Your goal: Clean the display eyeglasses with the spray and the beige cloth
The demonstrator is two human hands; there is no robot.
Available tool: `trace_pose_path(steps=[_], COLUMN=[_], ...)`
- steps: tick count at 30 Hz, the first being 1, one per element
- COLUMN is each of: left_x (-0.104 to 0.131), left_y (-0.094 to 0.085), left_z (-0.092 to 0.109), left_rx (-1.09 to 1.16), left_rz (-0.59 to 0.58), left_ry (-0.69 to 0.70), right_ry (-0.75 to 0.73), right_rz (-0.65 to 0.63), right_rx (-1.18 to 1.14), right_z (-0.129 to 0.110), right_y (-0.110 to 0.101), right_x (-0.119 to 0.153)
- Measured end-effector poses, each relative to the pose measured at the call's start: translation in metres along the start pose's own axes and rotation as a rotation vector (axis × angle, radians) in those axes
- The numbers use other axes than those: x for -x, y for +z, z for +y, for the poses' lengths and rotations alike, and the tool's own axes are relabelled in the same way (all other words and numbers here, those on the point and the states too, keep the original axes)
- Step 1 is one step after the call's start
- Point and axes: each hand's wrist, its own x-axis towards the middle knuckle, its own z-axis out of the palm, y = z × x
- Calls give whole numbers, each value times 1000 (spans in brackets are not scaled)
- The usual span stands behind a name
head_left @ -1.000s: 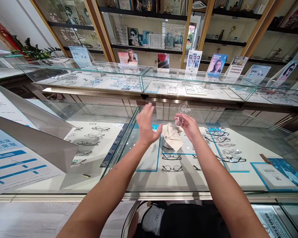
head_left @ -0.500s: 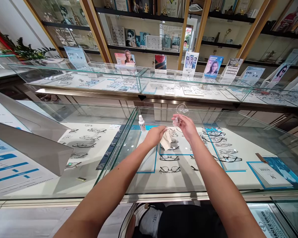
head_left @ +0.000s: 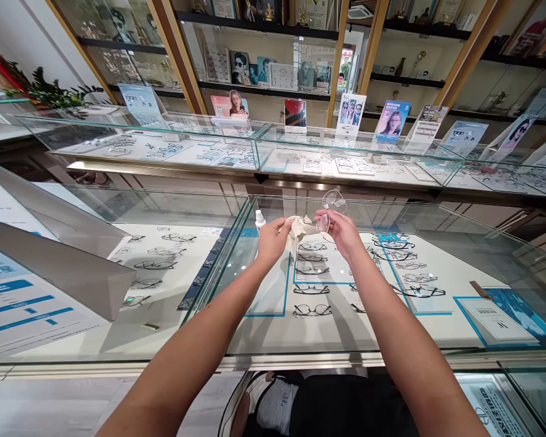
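Observation:
A crumpled cream cloth (head_left: 299, 229) is pinched in the fingers of my left hand (head_left: 273, 240); its right edge reaches the near lens of a pair of eyeglasses. My right hand (head_left: 343, 232) grips these thin-framed eyeglasses (head_left: 334, 200) by the near lens side, with the other lens raised above the fingers. Whether the cloth presses on the lens, I cannot make out. Just behind my left hand, a small white bottle (head_left: 259, 219) stands upright on the glass counter, its lower part hidden by the hand.
Under the glass counter top (head_left: 273, 340) lie rows of eyeglasses (head_left: 312, 310). Large folded white-and-blue cards (head_left: 50, 273) stand at the left. Beyond runs a second glass showcase (head_left: 186, 149) with upright leaflets (head_left: 350, 115), backed by shelves.
My left hand has shifted left and slightly up, partly covering the bottle. The cloth has risen and now extends right to the eyeglasses. My right hand has stayed almost still.

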Motion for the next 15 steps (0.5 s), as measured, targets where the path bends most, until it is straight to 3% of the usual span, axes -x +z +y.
trace_pose_path(steps=[8,15], left_x=[-1,-1], left_y=[1,1], left_z=[-3,1], left_rx=[-153,5], left_rz=[14,-3], left_ry=[0,-58], right_ry=[3,-3], right_rz=[-1,-13], right_rx=[11,4], right_z=[0,-1], right_y=[0,0], right_x=[0,0])
